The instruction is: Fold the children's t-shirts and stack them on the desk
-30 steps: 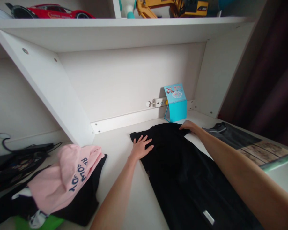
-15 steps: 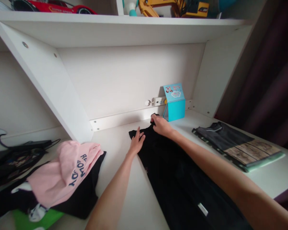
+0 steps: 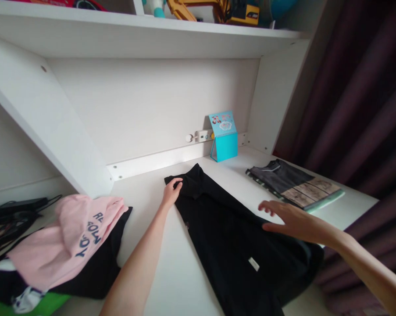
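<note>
A long black garment (image 3: 230, 232) lies lengthwise on the white desk (image 3: 171, 267), with a small white label (image 3: 253, 263) near its lower part. I cannot tell exactly what kind of garment it is. At its far left corner, my left hand (image 3: 172, 192) is closed, thumb and fingers pinching the cloth. My right hand (image 3: 283, 217) hovers by the garment's right edge with fingers apart, holding nothing. The garment's near right part hangs past the desk's edge.
Folded shirts (image 3: 296, 182) lie stacked on the right. At the left is a pile with a pink garment (image 3: 76, 237) on black cloth. A blue desk calendar (image 3: 226, 142) stands before a power strip (image 3: 203, 136). A shelf (image 3: 145, 26) runs above; purple curtains (image 3: 352, 131) hang right.
My right hand has let go of the garment's far end and moved back toward me along its right side. My left hand's fingers have closed at the corner. The view has shifted right.
</note>
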A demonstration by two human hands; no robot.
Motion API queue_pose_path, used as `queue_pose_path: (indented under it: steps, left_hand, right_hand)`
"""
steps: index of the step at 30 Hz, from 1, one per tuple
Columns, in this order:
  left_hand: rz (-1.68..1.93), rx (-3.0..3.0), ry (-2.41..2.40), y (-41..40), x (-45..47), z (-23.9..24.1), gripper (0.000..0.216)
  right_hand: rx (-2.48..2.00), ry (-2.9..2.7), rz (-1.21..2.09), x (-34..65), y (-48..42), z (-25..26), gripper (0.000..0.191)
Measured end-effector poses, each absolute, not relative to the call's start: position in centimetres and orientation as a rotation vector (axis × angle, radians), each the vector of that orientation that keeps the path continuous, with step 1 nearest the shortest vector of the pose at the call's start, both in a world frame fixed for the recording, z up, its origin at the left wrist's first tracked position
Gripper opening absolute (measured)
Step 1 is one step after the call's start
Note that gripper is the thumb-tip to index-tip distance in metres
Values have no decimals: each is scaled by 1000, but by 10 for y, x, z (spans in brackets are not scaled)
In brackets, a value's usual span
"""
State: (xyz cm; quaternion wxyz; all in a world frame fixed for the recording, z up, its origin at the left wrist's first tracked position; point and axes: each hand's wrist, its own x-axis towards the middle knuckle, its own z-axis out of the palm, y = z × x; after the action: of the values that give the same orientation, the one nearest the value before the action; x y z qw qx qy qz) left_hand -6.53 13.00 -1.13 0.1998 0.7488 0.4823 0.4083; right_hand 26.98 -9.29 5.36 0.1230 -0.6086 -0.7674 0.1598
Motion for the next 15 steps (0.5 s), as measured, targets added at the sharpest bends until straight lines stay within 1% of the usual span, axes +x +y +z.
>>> queue_pose_path:
  steps: [2, 5, 7, 10, 15]
  left_hand:
    - [1171, 2086, 1350, 132, -65, -13, 25]
    - [1186, 2075, 1338, 134, -65, -15, 29]
    - [1198, 2054, 1326, 135, -66, -15, 30]
    - [1206, 1990, 1303, 137, -67, -15, 31]
    - [1228, 1904, 1321, 145, -69, -13, 32]
  right_hand:
    - [-1824, -2146, 476, 293, -122, 31, 44]
    - [-1884, -1999, 361, 310, -148, 4, 47]
    - [-1954, -1921, 294, 313, -156, -2, 40]
    - [-1959, -1896, 241, 301, -165, 7, 20]
    - [-1674, -1969, 46, 251, -193, 37, 5]
